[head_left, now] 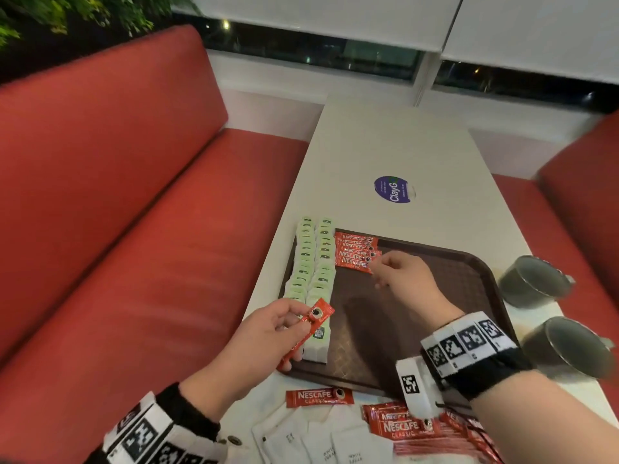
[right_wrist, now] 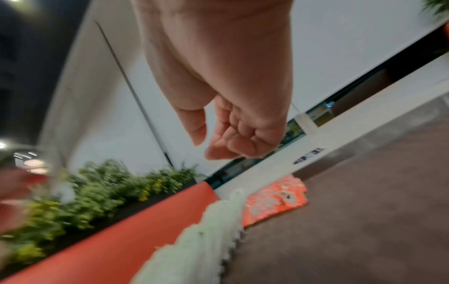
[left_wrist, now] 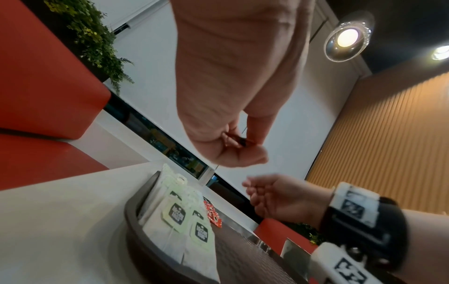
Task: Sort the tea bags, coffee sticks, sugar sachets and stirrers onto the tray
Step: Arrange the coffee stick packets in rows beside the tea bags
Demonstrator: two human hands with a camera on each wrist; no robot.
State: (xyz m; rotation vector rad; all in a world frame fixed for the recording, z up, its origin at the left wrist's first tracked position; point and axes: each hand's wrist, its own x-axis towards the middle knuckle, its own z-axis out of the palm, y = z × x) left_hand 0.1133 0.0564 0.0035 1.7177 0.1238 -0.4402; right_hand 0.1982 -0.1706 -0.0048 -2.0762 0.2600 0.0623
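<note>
A brown tray (head_left: 385,329) lies on the white table. Two rows of pale green tea bags (head_left: 311,262) fill its left side, with a stack of red Nescafe coffee sticks (head_left: 355,252) beside them at the far end. My left hand (head_left: 294,316) pinches one red coffee stick (head_left: 310,329) over the tray's near left corner. My right hand (head_left: 378,272) hovers at the right edge of the stack, fingers loosely curled and holding nothing. The right wrist view shows the right hand (right_wrist: 206,142) empty above the coffee sticks (right_wrist: 274,198).
Loose coffee sticks (head_left: 318,396) and a pile of them (head_left: 402,425) lie on the table before the tray, with white sugar sachets (head_left: 321,443). Two metal cups (head_left: 532,279) (head_left: 572,346) stand right of the tray. Red benches flank the table.
</note>
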